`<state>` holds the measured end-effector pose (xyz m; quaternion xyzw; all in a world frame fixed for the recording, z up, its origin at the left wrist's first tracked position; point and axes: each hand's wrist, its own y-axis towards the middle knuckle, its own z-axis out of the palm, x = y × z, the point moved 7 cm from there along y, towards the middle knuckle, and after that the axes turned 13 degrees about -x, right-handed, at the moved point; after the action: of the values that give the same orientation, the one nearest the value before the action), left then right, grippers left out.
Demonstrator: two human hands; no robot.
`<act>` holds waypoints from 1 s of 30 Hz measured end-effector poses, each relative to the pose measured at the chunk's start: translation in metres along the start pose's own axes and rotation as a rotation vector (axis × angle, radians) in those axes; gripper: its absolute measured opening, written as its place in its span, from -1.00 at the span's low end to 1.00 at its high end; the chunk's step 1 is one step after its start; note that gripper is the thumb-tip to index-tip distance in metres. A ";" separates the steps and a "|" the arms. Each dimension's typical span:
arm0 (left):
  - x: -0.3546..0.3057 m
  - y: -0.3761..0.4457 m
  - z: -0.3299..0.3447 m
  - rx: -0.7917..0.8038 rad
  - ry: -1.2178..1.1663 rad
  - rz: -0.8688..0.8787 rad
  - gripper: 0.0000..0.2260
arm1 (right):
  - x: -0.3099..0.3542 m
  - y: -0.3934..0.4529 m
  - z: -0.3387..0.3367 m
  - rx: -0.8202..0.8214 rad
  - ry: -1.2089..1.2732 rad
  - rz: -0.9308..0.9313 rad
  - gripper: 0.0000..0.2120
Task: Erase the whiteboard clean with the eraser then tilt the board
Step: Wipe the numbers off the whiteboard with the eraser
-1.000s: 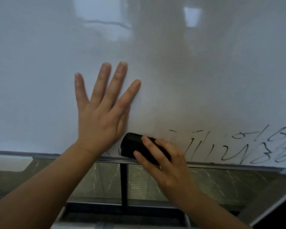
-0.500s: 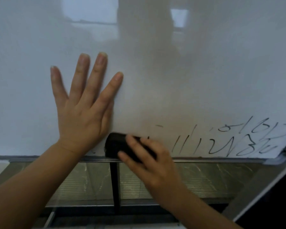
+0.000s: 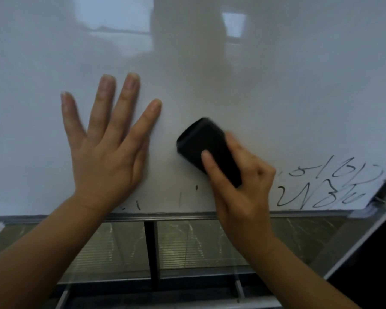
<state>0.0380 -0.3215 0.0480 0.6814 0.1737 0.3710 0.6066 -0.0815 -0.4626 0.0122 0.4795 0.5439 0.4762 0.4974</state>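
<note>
Moved: the eraser [image 3: 207,150] is now higher up the whiteboard [image 3: 276,97] than half a second ago, when it sat right down at the bottom edge beside the left hand. Some black lines near the middle of the bottom edge are gone; only a few short marks [image 3: 181,198] are left there.
Whiteboard: big, white and shiny, it fills most of the view. Its bottom edge has a grey metal strip [image 3: 165,216]. Its bottom right corner shows at the right.
Writing: black writing [image 3: 330,188] sits in the bottom right corner of the whiteboard, to the right of the right hand.
Left hand: the left hand [image 3: 105,152] lies flat on the whiteboard near the bottom edge, left of the middle. Its fingers are straight and spread wide. It holds nothing.
Right hand: the right hand [image 3: 239,188] grips the eraser, with the thumb curled on its near side and the fingers wrapped round its far side.
Eraser: black and a bit blurry, it is tilted up to the left. It lies against the whiteboard, above the bottom edge and near the left hand, not touching it.
Below the whiteboard: a dark post [image 3: 152,248] stands under the bottom edge, with a greenish floor behind it.
</note>
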 end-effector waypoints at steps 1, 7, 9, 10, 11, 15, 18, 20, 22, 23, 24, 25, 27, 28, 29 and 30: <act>0.001 0.000 0.000 0.003 0.002 0.002 -0.54 | 0.005 -0.008 0.002 0.027 0.003 -0.045 -0.52; -0.001 0.000 -0.002 -0.003 0.007 0.002 -0.52 | -0.010 -0.046 -0.015 0.244 -0.032 -0.309 -0.61; -0.004 -0.001 -0.002 -0.006 0.007 0.001 -0.51 | -0.020 -0.047 -0.023 0.307 -0.038 -0.387 -0.64; -0.004 -0.001 -0.003 -0.011 0.008 -0.002 -0.51 | -0.025 -0.044 -0.027 0.316 -0.044 -0.414 -0.62; -0.004 -0.001 -0.004 -0.015 0.007 -0.004 -0.51 | -0.030 -0.038 -0.030 0.306 -0.055 -0.421 -0.57; -0.002 -0.002 -0.009 -0.020 0.008 -0.004 -0.50 | -0.037 -0.019 -0.037 0.245 -0.088 -0.351 -0.50; -0.002 -0.003 -0.013 -0.018 0.007 -0.003 -0.52 | -0.013 -0.039 -0.033 0.329 -0.063 -0.457 -0.67; -0.002 -0.002 -0.016 -0.018 0.008 -0.005 -0.52 | -0.002 -0.049 -0.031 0.404 -0.066 -0.534 -0.69; -0.002 -0.001 -0.016 -0.017 0.013 -0.007 -0.52 | -0.005 -0.040 -0.033 0.375 -0.090 -0.512 -0.69; -0.002 -0.001 -0.016 -0.013 0.015 -0.008 -0.52 | -0.009 -0.032 -0.036 0.333 -0.106 -0.468 -0.65; -0.002 -0.001 -0.015 -0.009 0.016 -0.010 -0.52 | -0.014 -0.024 -0.038 0.288 -0.122 -0.425 -0.59; -0.003 0.000 -0.014 -0.008 0.015 -0.011 -0.52 | -0.017 -0.018 -0.039 0.257 -0.136 -0.399 -0.55; -0.002 0.000 -0.013 -0.004 0.014 -0.012 -0.53 | -0.016 -0.020 -0.039 0.268 -0.150 -0.420 -0.54; -0.001 0.001 -0.013 -0.006 0.017 -0.013 -0.53 | -0.011 -0.027 -0.038 0.307 -0.148 -0.469 -0.55; 0.000 0.001 -0.013 -0.008 0.021 -0.015 -0.53 | -0.006 -0.035 -0.037 0.361 -0.142 -0.531 -0.58; 0.000 0.001 -0.014 -0.008 0.024 -0.017 -0.53 | -0.003 -0.042 -0.037 0.411 -0.141 -0.583 -0.59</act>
<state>0.0281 -0.3121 0.0483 0.6729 0.1854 0.3747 0.6103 -0.1199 -0.4705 -0.0272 0.4257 0.7065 0.1609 0.5419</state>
